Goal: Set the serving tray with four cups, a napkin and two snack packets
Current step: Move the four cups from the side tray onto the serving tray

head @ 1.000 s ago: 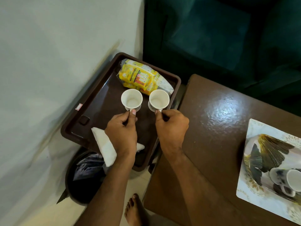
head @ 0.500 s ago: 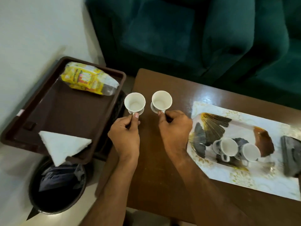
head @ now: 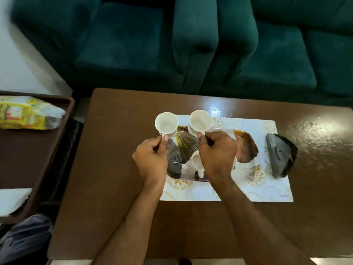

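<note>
Both hands carry a white cup by its handle: my left hand (head: 152,159) is pinched on the left cup (head: 166,123), my right hand (head: 215,155) on the right cup (head: 200,121), above the patterned serving tray (head: 267,188) on the worktop (head: 118,169). One cup (head: 196,161) stands there already, half hidden under my right hand. Next I judge both go down upright beside it. Napkin (head: 11,199) and snack packet (head: 28,113) lie in the brown tray (head: 38,150), left.

Right hand (head: 215,152) hides most of third cup (head: 196,162).
</note>
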Tool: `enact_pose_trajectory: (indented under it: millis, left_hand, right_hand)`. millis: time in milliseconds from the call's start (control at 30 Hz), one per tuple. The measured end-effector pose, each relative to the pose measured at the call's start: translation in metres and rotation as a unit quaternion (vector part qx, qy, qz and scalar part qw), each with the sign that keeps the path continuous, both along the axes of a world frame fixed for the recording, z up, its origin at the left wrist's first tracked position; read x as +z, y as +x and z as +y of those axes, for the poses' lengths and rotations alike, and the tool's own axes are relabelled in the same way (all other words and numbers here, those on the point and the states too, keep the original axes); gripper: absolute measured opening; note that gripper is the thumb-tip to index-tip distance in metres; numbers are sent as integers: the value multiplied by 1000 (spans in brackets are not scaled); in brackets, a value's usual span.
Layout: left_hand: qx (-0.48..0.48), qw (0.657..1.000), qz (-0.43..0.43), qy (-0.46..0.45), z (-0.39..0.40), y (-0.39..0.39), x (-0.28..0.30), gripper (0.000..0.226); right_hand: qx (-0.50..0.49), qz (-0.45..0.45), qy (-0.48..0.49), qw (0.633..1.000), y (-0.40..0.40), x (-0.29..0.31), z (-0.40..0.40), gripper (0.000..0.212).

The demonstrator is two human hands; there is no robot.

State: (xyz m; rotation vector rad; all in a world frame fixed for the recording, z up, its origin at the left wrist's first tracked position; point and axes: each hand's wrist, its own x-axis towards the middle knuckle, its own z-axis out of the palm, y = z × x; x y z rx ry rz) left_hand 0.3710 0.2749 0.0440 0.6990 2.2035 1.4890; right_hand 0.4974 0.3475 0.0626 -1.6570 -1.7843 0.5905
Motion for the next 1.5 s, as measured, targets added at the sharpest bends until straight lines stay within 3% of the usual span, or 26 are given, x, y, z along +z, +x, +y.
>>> enact_pose_trajectory:
  millis: [300,867,1000,1167,1233,1300,1333,1400,1500]
  left_hand:
    - [-96,995,17,-18,41,23,-27,15]
    - [-305,934,164,-89,75,7,-54,17]
    - [-338,916,187,-104,82,3,-49,22]
    - [-288,934,185,-105,89,3,-43,24]
    - [-203,959,156,-120,87,9,-39,17]
    - [-112,978,95,-149,82,19,-37,6]
    - [-81,980,61,-169,79,25,-36,12]
    - [-61,977,7,-203,75,37,-36,23]
    - [-61,979,-34,-193,75,54,-34,16]
  right_hand:
    - [36,-64,-64,995,69,-16,53,34]
    - [167,-164,-202,951,116,-39,102,26]
    - [201,-207,-202,936,114,-36,112,7]
    - [202,-223,-211,930,111,-30,120,29]
    - [148,-183,-227,945,113,-27,120,35]
    - [58,-131,-232,962,116,-25,118,22]
    - [16,-107,-234,966,117,-24,114,13]
    - [-42,-60,-254,964,115,-23,104,25]
    - [-72,-8,-286,955,105,-25,90,38]
